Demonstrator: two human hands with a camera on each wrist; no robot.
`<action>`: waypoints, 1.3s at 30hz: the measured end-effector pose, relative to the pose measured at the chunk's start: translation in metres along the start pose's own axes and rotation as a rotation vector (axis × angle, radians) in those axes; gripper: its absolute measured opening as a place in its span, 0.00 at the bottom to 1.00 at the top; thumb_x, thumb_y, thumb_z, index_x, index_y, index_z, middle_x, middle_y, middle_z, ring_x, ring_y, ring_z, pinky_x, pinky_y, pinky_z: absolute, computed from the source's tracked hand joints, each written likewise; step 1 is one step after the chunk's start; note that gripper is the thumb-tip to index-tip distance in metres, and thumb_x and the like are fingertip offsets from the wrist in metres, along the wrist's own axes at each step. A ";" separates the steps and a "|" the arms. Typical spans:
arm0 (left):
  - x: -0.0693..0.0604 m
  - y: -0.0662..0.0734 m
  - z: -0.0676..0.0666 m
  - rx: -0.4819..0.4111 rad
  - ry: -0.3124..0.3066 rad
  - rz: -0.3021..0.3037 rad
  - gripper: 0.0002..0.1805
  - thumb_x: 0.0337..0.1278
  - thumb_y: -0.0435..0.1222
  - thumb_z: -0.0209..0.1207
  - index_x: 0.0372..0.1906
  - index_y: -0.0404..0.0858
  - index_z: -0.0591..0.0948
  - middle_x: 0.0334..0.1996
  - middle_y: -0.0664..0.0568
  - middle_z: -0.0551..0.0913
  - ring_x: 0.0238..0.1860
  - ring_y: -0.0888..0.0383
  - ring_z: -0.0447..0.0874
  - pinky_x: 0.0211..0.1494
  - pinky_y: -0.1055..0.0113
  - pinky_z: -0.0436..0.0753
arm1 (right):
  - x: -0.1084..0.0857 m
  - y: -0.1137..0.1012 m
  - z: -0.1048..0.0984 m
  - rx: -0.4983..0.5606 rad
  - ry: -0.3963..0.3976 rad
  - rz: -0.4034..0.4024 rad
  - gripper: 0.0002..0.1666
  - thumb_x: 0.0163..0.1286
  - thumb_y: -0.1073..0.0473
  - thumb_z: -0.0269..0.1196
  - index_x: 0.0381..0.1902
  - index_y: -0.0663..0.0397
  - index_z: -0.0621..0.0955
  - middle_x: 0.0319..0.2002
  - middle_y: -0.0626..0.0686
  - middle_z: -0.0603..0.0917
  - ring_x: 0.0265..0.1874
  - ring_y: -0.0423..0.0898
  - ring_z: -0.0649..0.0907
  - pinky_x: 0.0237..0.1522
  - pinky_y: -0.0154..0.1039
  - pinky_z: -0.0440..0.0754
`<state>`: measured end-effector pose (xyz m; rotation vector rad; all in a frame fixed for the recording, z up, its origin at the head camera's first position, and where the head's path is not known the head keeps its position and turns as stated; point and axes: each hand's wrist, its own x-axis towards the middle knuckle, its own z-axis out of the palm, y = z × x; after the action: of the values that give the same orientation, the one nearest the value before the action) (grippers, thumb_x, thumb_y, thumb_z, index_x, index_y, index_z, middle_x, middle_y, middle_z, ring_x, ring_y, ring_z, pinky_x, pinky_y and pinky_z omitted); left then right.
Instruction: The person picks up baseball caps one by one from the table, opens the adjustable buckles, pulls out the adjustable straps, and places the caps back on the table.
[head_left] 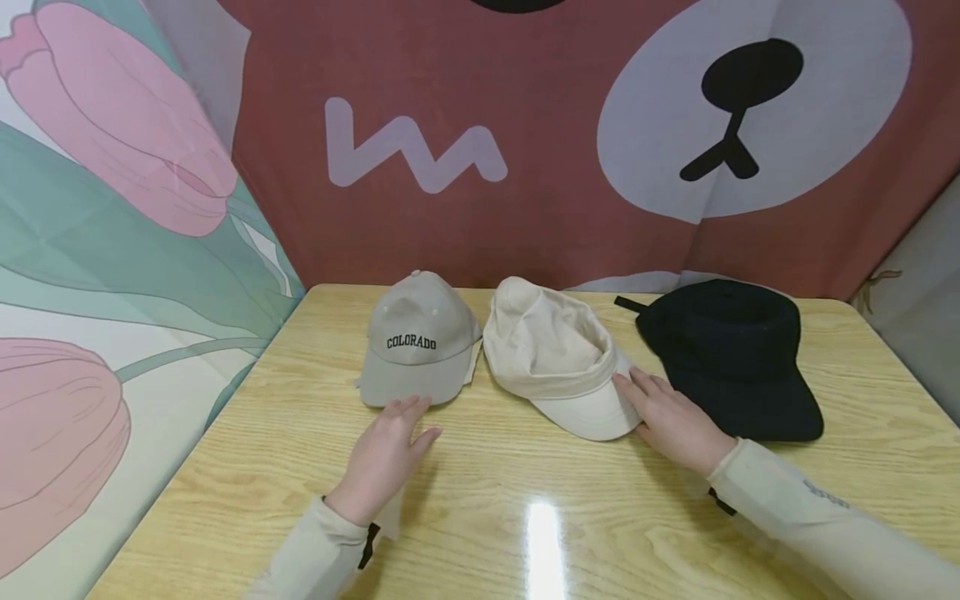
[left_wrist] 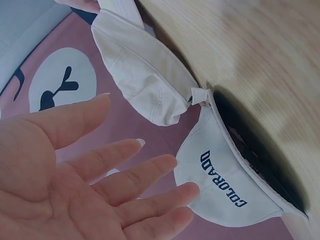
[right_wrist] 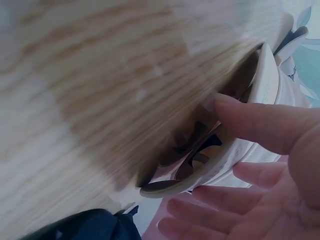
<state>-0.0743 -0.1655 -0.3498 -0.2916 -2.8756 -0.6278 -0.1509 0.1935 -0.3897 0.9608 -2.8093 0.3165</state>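
A grey cap point(head_left: 420, 325) with COLORADO lettering stands at the left on the table, its brim toward me. My left hand point(head_left: 390, 450) is just in front of that brim, fingers extended and holding nothing; whether the fingertips touch it cannot be told. In the middle lies a cream cap point(head_left: 547, 342) with a slumped crown. My right hand point(head_left: 678, 421) is at the right edge of its brim. In the right wrist view the thumb point(right_wrist: 260, 122) lies on the underside and the fingers on the upper side, so the brim is pinched between them.
A black cap point(head_left: 735, 358) lies to the right, close beside my right hand, its strap sticking out leftward. The wooden table point(head_left: 480, 517) ends at a red cloth point(head_left: 450, 225) with a bear print behind. A tulip-print cloth point(head_left: 172, 308) hangs on the left.
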 end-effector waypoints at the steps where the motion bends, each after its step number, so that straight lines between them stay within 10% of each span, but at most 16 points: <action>1: 0.000 0.000 0.000 0.001 -0.001 0.000 0.22 0.57 0.34 0.65 0.54 0.27 0.79 0.53 0.32 0.79 0.56 0.33 0.75 0.56 0.44 0.75 | 0.000 0.000 0.001 -0.001 0.001 -0.004 0.39 0.51 0.72 0.73 0.61 0.73 0.71 0.57 0.78 0.71 0.52 0.71 0.76 0.47 0.61 0.78; 18: -0.001 -0.001 0.003 -0.004 -0.016 -0.010 0.21 0.59 0.34 0.65 0.54 0.27 0.79 0.54 0.33 0.79 0.57 0.36 0.76 0.58 0.46 0.75 | -0.006 -0.001 -0.001 -0.156 0.115 -0.132 0.34 0.51 0.70 0.70 0.56 0.77 0.73 0.50 0.77 0.77 0.46 0.66 0.82 0.39 0.52 0.83; 39: -0.001 -0.002 0.003 -0.012 -0.014 -0.020 0.21 0.58 0.34 0.65 0.54 0.27 0.79 0.53 0.33 0.79 0.56 0.37 0.77 0.56 0.46 0.76 | -0.003 0.003 -0.004 -0.150 0.309 -0.091 0.35 0.46 0.77 0.70 0.54 0.82 0.71 0.45 0.76 0.80 0.43 0.66 0.83 0.36 0.53 0.83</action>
<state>-0.0740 -0.1660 -0.3533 -0.2698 -2.8924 -0.6491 -0.1499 0.1984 -0.3865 0.9157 -2.4640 0.2175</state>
